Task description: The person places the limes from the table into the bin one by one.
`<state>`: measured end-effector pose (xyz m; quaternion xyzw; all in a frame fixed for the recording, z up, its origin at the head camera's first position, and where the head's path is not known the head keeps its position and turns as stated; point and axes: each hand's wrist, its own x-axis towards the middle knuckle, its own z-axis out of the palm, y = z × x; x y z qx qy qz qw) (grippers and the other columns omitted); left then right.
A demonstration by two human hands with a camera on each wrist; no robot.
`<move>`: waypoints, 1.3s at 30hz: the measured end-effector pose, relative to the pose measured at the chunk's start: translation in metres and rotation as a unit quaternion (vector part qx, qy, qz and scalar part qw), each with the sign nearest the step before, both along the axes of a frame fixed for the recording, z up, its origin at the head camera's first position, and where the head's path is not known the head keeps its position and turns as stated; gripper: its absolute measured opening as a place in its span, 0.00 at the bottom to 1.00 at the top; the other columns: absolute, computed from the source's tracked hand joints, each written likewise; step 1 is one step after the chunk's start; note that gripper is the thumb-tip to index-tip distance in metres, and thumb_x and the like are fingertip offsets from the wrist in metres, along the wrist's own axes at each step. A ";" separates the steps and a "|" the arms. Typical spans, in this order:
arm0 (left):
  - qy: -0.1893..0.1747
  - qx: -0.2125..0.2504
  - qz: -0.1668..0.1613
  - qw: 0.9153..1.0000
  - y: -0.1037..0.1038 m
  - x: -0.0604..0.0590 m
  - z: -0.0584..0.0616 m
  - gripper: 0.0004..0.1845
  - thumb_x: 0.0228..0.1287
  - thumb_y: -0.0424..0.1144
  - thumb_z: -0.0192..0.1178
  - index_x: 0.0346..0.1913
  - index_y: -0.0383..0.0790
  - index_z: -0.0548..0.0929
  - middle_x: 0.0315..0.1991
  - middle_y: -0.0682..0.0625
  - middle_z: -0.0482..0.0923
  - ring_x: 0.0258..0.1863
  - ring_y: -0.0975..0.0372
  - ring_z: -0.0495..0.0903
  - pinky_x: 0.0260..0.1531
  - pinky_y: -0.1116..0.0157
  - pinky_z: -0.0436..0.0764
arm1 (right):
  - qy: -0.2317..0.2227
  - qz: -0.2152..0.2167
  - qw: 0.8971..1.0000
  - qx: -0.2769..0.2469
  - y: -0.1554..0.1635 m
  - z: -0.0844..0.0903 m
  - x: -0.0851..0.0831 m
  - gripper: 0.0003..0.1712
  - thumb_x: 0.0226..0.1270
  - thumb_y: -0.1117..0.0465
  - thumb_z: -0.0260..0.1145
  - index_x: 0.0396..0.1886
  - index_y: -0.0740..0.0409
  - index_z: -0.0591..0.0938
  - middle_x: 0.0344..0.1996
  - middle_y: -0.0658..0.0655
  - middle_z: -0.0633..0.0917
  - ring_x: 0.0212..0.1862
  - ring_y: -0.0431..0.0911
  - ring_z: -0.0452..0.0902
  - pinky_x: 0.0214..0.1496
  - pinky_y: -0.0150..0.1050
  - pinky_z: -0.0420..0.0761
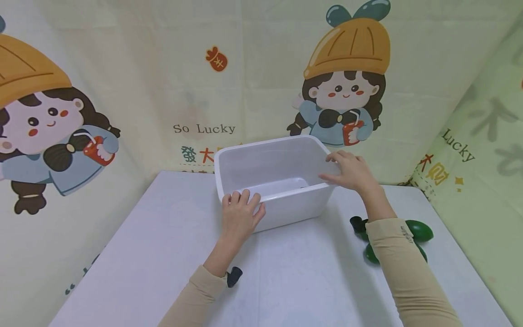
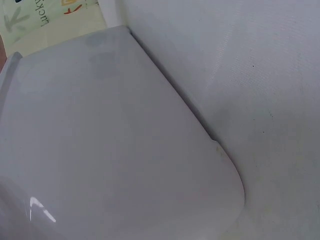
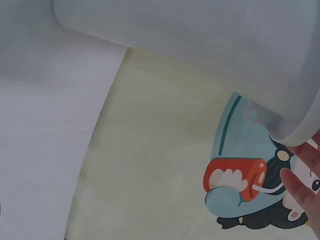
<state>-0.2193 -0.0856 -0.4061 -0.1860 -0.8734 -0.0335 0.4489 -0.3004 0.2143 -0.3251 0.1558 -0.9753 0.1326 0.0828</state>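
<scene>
A white rectangular plastic bin (image 1: 294,209) stands at the back of the table, turned at a slant, its open top facing up and toward me. My left hand (image 1: 240,213) grips its front left corner, the fingers hooked over the rim. At the right end, my right hand (image 1: 347,171) holds the rim, thumb at the front corner and fingers over the side edge. The left wrist view is mostly filled by the bin's smooth outer wall (image 2: 110,130). In the right wrist view, fingertips (image 3: 300,187) show at the bin's rim (image 3: 305,130).
Several glossy green oval objects (image 1: 420,230) lie on the right of the white table (image 1: 171,250), partly hidden behind my right forearm. A cloth backdrop (image 1: 261,81) with cartoon figures rises behind the table. Small black pieces (image 1: 234,277) show beside both wrists.
</scene>
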 end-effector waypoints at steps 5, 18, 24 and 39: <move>-0.003 0.000 0.001 1.000 0.000 0.000 -0.001 0.10 0.58 0.48 0.49 0.33 0.48 0.76 0.27 0.50 0.69 0.31 0.55 0.68 0.35 0.57 0.65 | -0.002 -0.003 1.000 0.005 0.001 0.000 0.001 0.36 0.54 0.39 0.61 0.55 0.58 0.71 0.55 0.63 0.72 0.60 0.58 0.61 0.60 0.62 0.51; -0.006 -0.004 0.004 1.000 -0.001 -0.001 0.000 0.11 0.59 0.49 0.47 0.33 0.48 0.76 0.27 0.50 0.70 0.31 0.55 0.69 0.36 0.56 0.66 | -0.001 -0.005 1.000 -0.007 0.008 0.002 0.008 0.37 0.53 0.36 0.61 0.55 0.56 0.71 0.53 0.62 0.73 0.59 0.57 0.61 0.61 0.61 0.51; -0.006 -0.003 0.001 1.000 -0.002 -0.003 0.000 0.11 0.59 0.48 0.48 0.33 0.47 0.76 0.27 0.50 0.70 0.31 0.55 0.68 0.36 0.56 0.66 | -0.002 -0.008 1.000 -0.010 0.013 0.003 0.016 0.38 0.53 0.36 0.61 0.56 0.57 0.70 0.55 0.63 0.72 0.60 0.59 0.59 0.62 0.62 0.48; -0.001 0.002 -0.010 1.000 -0.003 -0.009 0.002 0.09 0.58 0.48 0.50 0.32 0.48 0.76 0.27 0.50 0.69 0.30 0.54 0.68 0.35 0.56 0.65 | 0.011 -0.019 1.000 -0.015 0.028 0.005 0.034 0.40 0.51 0.33 0.60 0.56 0.56 0.70 0.58 0.63 0.69 0.62 0.60 0.56 0.62 0.63 0.47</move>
